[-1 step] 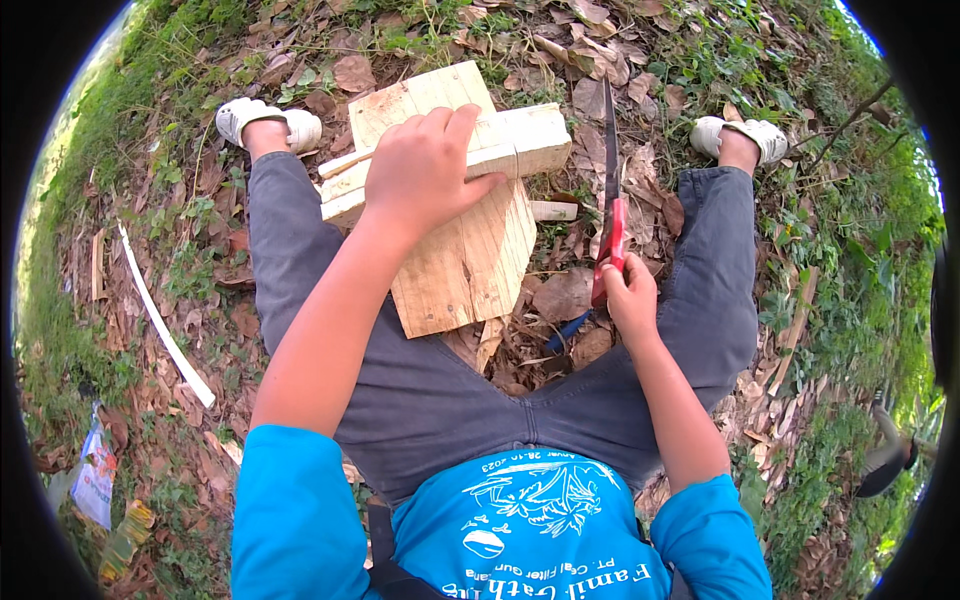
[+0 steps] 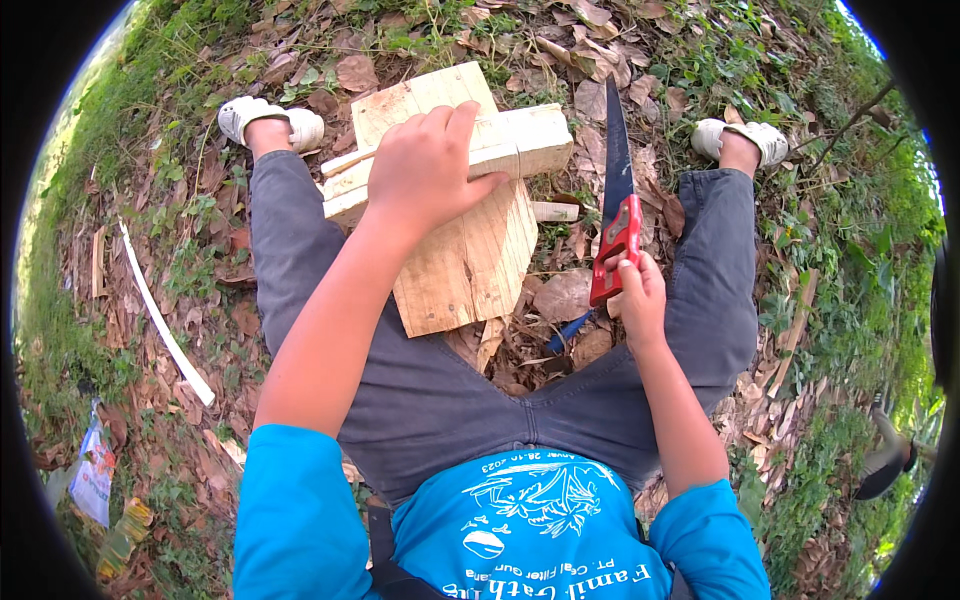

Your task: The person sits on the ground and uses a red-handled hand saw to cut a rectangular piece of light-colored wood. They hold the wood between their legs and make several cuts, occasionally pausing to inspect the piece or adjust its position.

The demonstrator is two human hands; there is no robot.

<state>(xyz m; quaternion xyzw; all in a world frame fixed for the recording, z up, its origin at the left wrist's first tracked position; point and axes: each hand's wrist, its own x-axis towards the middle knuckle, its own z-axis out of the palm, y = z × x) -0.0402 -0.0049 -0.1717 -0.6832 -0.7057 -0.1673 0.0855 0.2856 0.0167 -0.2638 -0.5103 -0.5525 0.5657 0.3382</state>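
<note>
My left hand point(image 2: 425, 170) is closed over a thick pale wooden block point(image 2: 535, 138), its thumb along the near side and its fingertips hidden beyond. Under the block lies a wider wooden board point(image 2: 465, 270) with nail heads near its close end. A thin dark line crosses the block to the right of my thumb. In my right hand point(image 2: 640, 295) is a handsaw point(image 2: 619, 170), gripped by its red handle. The dark blade points away from me, apart from the block, its broad face showing.
Dry leaves and grass cover the ground. A short wood offcut point(image 2: 555, 211) lies beside the board, and a blue object point(image 2: 570, 332) is between my legs. A pale curved strip point(image 2: 165, 330) and a plastic bag point(image 2: 94, 475) lie at left. My legs point(image 2: 300, 250) flank the wood.
The handsaw has turned in my right hand, so its blade and handle now show their broad side. My left hand stays on the block.
</note>
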